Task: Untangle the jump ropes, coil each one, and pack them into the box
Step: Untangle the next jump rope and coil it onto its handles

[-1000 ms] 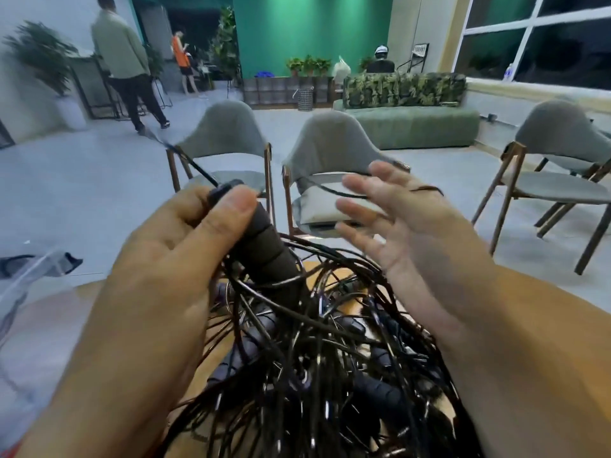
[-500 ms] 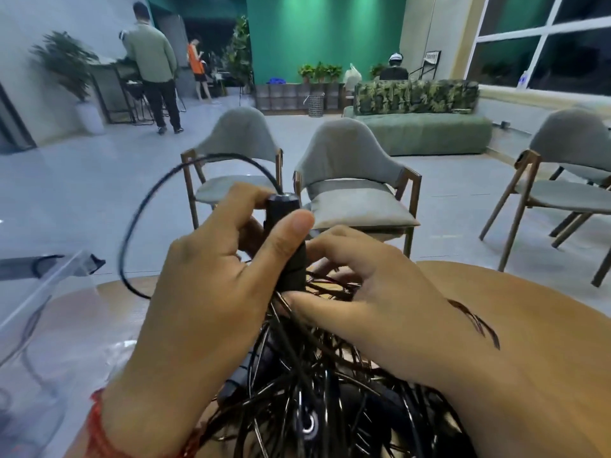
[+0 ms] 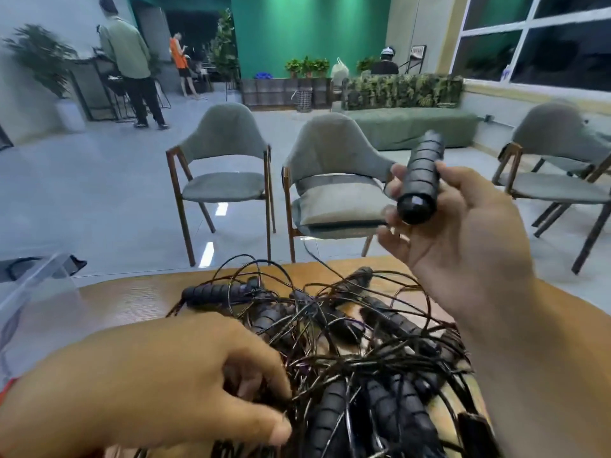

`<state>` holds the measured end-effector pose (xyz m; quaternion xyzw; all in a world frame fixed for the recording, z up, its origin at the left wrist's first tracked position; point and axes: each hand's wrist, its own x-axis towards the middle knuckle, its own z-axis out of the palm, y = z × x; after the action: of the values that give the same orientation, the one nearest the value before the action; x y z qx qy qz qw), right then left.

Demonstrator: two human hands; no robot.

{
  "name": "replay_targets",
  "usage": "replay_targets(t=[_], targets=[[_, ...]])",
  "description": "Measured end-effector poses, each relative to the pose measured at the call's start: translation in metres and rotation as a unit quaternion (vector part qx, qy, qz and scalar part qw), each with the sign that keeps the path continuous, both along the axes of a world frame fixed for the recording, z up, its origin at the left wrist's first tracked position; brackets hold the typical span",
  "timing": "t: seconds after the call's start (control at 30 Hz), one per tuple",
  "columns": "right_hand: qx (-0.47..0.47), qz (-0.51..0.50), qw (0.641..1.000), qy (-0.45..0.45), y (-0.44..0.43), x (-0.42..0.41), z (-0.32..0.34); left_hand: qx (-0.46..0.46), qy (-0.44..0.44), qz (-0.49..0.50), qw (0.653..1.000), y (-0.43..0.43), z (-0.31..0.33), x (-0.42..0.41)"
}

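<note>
A tangled heap of black jump ropes [image 3: 347,345] with several ribbed black handles lies on the wooden table [image 3: 139,299]. My right hand [image 3: 463,226] is raised above the heap and grips one ribbed black handle [image 3: 421,180], its butt end facing me. My left hand [image 3: 185,385] lies low at the heap's left side, fingers curled into the thin cords and pinching them. A clear plastic box [image 3: 36,292] stands at the table's left edge, partly out of frame.
Two grey chairs [image 3: 228,173] with wooden legs stand just beyond the table's far edge, a third chair [image 3: 558,166] at the right. A green sofa [image 3: 406,123] and several people are farther back across the open floor.
My right hand has lifted up and to the right and now grips a handle. My left hand has let go of the handle it held and dropped onto the heap's left side.
</note>
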<state>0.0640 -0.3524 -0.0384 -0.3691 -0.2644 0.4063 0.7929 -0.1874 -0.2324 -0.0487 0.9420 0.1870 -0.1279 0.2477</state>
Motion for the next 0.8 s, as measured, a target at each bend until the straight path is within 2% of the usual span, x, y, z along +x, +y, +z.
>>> replay_targets(t=[0.2, 0.37, 0.47, 0.53, 0.6, 0.67, 0.73, 0.8], targets=[[-0.024, 0.014, 0.998, -0.05, -0.008, -0.006, 0.004, 0.106, -0.092, 0.067, 0.988, -0.011, 0.018, 0.008], [-0.082, 0.015, 0.99, -0.11, -0.018, -0.016, 0.006, 0.072, -0.241, 0.117, 0.961, -0.025, 0.016, 0.006], [-0.069, 0.004, 0.989, -0.133, -0.033, -0.02, 0.018, 0.082, -0.295, 0.161, 0.938, -0.039, 0.031, 0.006], [-0.061, -0.001, 0.984, -0.165, -0.046, -0.028, 0.025, 0.034, -0.314, 0.173, 0.933, -0.049, 0.043, 0.01], [-0.077, -0.005, 0.968, -0.239, -0.061, -0.042, 0.03, -0.073, -0.329, 0.179, 0.924, -0.058, 0.05, 0.031], [-0.102, -0.006, 0.925, -0.366, -0.074, -0.059, 0.03, -0.193, -0.35, 0.236, 0.886, -0.074, 0.058, 0.05], [-0.105, -0.019, 0.886, -0.451, -0.087, -0.075, 0.027, -0.226, -0.408, 0.221, 0.856, -0.091, 0.061, 0.055], [-0.111, -0.072, 0.858, -0.496, -0.101, -0.085, 0.024, -0.245, -0.448, 0.199, 0.836, -0.108, 0.069, 0.053]])
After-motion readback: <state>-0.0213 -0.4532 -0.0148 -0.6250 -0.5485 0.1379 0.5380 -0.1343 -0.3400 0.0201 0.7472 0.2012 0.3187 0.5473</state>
